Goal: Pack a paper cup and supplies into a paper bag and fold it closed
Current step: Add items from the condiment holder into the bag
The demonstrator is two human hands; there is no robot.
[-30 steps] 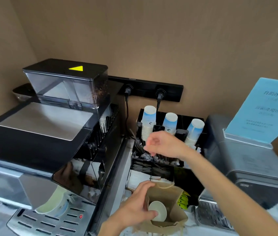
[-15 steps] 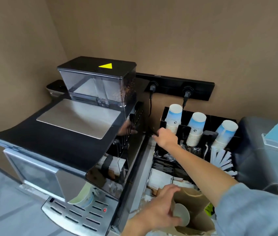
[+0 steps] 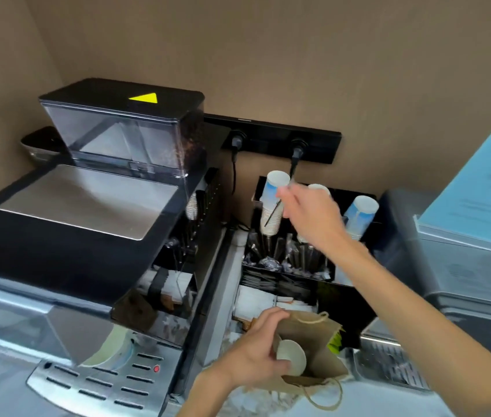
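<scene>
Two hands at work; nearest, the left hand (image 3: pixel 257 361) curls around the paper bag (image 3: pixel 310 349) mouth, pinning the paper cup (image 3: pixel 291 356) inside; keep that mouth wide and steady. Farther off, the right hand (image 3: pixel 310 216) pinches a thin dark stirrer (image 3: pixel 274 212) above the black organizer (image 3: pixel 291 266); I'd bring it down end-first, clear of the cup stacks (image 3: pixel 273 203), beside the cup.

A: Your paper bag (image 3: pixel 316 341), at six o'clock, is plain brown, and the paper cup (image 3: pixel 291 356) in it shows white.

B: The stacked cups (image 3: pixel 274 203) at twelve o'clock?

A: White fading to blue. At nine o'clock, your coffee machine (image 3: pixel 88 236) is black and silver, its hopper lid bearing a yellow triangle (image 3: pixel 144 98).
</scene>
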